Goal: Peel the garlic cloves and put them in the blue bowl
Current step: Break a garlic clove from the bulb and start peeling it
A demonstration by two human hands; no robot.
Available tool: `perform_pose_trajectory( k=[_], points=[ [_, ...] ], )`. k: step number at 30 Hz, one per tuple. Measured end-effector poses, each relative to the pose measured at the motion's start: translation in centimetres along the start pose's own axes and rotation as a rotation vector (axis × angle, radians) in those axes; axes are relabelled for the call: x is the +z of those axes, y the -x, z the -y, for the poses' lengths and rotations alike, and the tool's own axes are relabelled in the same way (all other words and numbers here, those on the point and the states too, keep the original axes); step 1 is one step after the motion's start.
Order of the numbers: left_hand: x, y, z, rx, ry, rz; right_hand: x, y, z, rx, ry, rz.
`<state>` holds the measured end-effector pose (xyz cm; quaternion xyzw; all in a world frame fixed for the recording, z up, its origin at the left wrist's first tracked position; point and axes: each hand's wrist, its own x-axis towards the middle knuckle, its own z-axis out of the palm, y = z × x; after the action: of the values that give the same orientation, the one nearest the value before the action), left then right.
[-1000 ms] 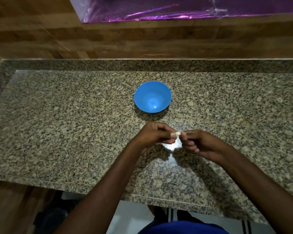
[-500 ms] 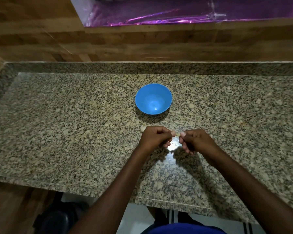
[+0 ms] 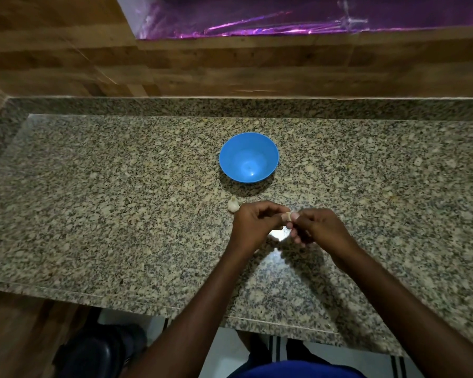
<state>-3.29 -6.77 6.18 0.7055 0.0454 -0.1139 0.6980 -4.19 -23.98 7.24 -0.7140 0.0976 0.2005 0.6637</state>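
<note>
While both hands work one garlic clove above the granite counter (image 3: 93, 214), the blue bowl (image 3: 248, 157) waits just beyond them.

From left to right: a second garlic piece (image 3: 233, 204) lies on the counter just left of the left hand (image 3: 253, 222); the left hand pinches the near-left end of the garlic clove (image 3: 286, 217); the right hand (image 3: 316, 227) pinches its other end, fingers curled, apparently picking at the skin. Held this way, the clove's long axis runs left to right between the two hands. No cloves show inside the bowl, which sits straight ahead on the far side, slightly left of the clove, so the left hand is judged marginally nearer for the drop once peeling is finished.
</note>
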Motion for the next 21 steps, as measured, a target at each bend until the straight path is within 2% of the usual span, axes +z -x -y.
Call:
perform_pose_trajectory(
  k=[3, 6, 11, 15, 21],
  points=[
    [0.2, 0.0, -0.1, -0.014, 0.013, -0.007, -0.2, 0.0, 0.4, -0.171, 0.122, -0.14],
    [0.3, 0.0, -0.5, -0.021, 0.024, -0.006, -0.3, -0.1, 0.5, -0.234, 0.141, -0.167],
    [0.1, 0.1, -1.0, -0.02, 0.051, 0.043, -0.9, 0.1, 1.1, -0.204, 0.022, -0.079],
    [0.0, 0.2, -1.1, -0.026, 0.04, 0.065, -1.4, 0.3, 1.8, -0.175, 0.025, -0.011],
    [0.2, 0.0, -1.0, -0.037, 0.049, 0.048, -1.2, -0.4, 1.7, -0.126, 0.01, -0.021]
  ],
)
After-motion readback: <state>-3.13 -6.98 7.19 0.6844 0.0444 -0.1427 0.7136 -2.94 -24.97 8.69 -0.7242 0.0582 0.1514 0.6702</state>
